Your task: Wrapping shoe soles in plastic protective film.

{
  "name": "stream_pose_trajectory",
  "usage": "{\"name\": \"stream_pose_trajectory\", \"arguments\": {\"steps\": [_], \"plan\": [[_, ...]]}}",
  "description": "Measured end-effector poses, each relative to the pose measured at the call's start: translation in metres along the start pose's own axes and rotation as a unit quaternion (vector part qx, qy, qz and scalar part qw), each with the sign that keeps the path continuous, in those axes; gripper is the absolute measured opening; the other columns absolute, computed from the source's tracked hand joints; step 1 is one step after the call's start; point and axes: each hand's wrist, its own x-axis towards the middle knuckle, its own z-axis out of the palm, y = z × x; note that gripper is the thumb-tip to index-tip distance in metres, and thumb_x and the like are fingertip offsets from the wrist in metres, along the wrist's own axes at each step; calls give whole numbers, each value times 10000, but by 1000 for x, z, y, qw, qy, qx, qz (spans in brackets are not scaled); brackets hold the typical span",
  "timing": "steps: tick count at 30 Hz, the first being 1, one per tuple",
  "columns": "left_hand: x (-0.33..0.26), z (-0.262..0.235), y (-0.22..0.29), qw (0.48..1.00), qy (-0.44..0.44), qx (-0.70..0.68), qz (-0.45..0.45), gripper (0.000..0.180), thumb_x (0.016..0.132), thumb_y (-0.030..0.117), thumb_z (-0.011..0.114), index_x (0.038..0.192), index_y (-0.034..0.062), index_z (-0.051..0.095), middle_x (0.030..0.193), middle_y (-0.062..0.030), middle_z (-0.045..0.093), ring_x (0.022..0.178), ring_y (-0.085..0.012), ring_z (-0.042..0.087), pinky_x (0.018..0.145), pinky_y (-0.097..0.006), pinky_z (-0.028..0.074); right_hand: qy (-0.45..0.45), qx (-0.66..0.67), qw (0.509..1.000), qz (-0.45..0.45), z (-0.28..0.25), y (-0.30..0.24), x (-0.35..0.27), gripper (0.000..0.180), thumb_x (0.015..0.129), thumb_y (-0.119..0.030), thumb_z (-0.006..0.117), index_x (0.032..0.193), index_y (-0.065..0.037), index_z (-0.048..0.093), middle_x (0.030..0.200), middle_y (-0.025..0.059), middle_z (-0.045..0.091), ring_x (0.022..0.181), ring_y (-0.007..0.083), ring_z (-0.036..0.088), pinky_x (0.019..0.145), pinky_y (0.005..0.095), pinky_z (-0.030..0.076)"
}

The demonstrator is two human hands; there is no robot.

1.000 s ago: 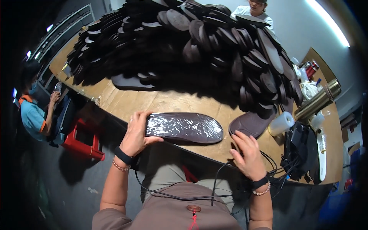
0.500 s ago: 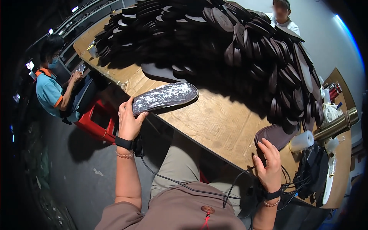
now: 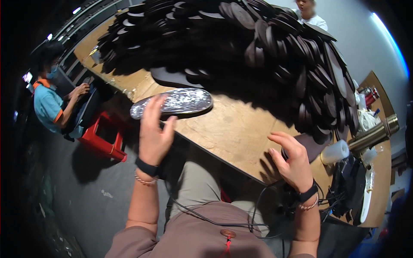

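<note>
A shoe insole wrapped in shiny clear film (image 3: 189, 101) lies at the table's near edge, its left end jutting past the edge. My left hand (image 3: 155, 133) is over its left part, thumb and fingers apart; the blurred fingertips overlap the film, and I cannot tell whether they touch it. Above the wood at right, my right hand (image 3: 294, 161) is open with bent fingers and nothing in it. Beside it a dark brown insole (image 3: 312, 145) lies partly hidden by the fingers. A large heap of dark insoles (image 3: 258, 56) spans the table's back.
The wooden table (image 3: 232, 133) carries a translucent roll (image 3: 335, 152), a metal flask (image 3: 374, 133) and a black bag (image 3: 349, 185) at right. Black cables (image 3: 206, 218) run across my lap. A person on a red stool (image 3: 103, 135) sits at left; another person (image 3: 312, 17) is behind the heap.
My left hand has let go of the wrapped insole's left end and moved right, over it. My right hand has lifted off the brown insole and shifted left. The view has shifted slightly.
</note>
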Motion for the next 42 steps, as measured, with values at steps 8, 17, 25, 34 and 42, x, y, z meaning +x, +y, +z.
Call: {"name": "stream_pose_trajectory", "arguments": {"steps": [8,17,25,34,42], "plan": [[-10,44,-11,991,-110,65,-27,587,913,220,748,1444,43,570,1500,-228,540,1474,-439,418,1238,-530,288,-166,25,985,-28,103,-12,156,385,966,-270,649,1163,51,730,1137,283,726,1111,414,698,1000,450,539],[-15,39,-29,993,-113,17,-1,495,883,175,770,1361,108,662,1387,-140,626,1442,-377,478,1236,-526,286,-163,-167,950,207,204,-35,210,743,837,-628,764,1158,41,751,1310,270,665,1316,403,567,1117,501,432],[-4,39,-38,994,-113,-3,3,416,866,178,788,1270,113,712,1349,-120,652,1416,-347,511,1226,-521,308,-30,87,940,330,212,-5,230,673,768,-474,885,1026,130,737,1090,319,744,1028,409,754,905,447,587],[-3,35,-45,993,-117,-6,-10,330,867,195,789,1183,110,746,1294,-99,681,1394,-320,537,1227,-515,314,-78,102,931,342,189,4,243,529,781,-308,901,955,157,718,959,260,769,886,325,771,794,416,597],[1,35,-48,994,-105,-6,15,277,857,136,781,1128,92,743,1235,-96,693,1343,-324,572,1209,-510,346,-111,369,826,412,197,-9,241,332,909,-291,746,776,-8,635,675,64,609,478,138,493,420,290,367]]}}
